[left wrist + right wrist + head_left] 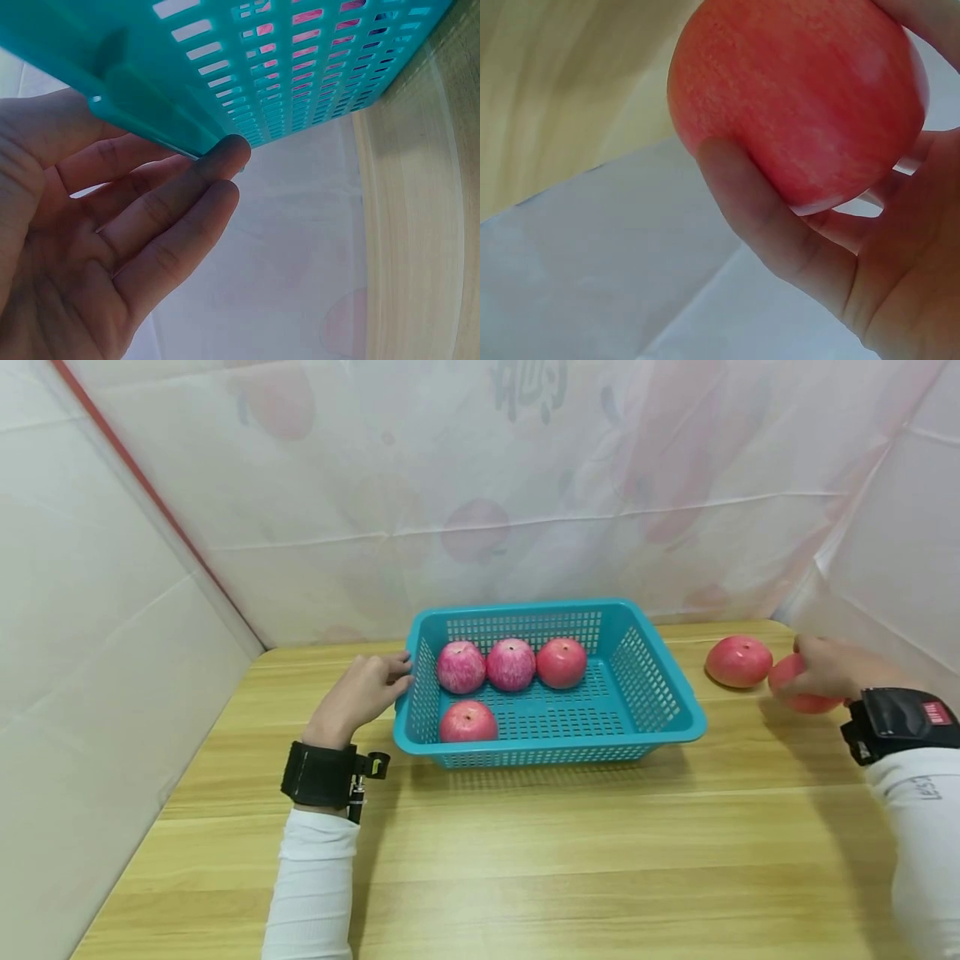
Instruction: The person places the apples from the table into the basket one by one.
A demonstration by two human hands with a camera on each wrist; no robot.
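My right hand [840, 664] is wrapped round the held apple [795, 105], at 3 o'clock from the turquoise basket [555, 745]; whether it is clear of the bench [525, 843] I can't tell. Another apple [738, 662] sits just beside it, towards 10 o'clock. I'd judge mine firm, moderately light, smooth enough to slip and apt to bruise if squeezed. The widest part suits a hold: in the right wrist view my digits bear on it at 7 and 2 o'clock, palm at 5. Its skin is glossy red, faintly streaked, yellower towards 9 o'clock. My left hand [360, 693] touches the basket's rim at 9 o'clock, fingers bent; whether it pinches, I can't tell. The basket, probably light and slightly flexible plastic, carries 4 apples [512, 664].
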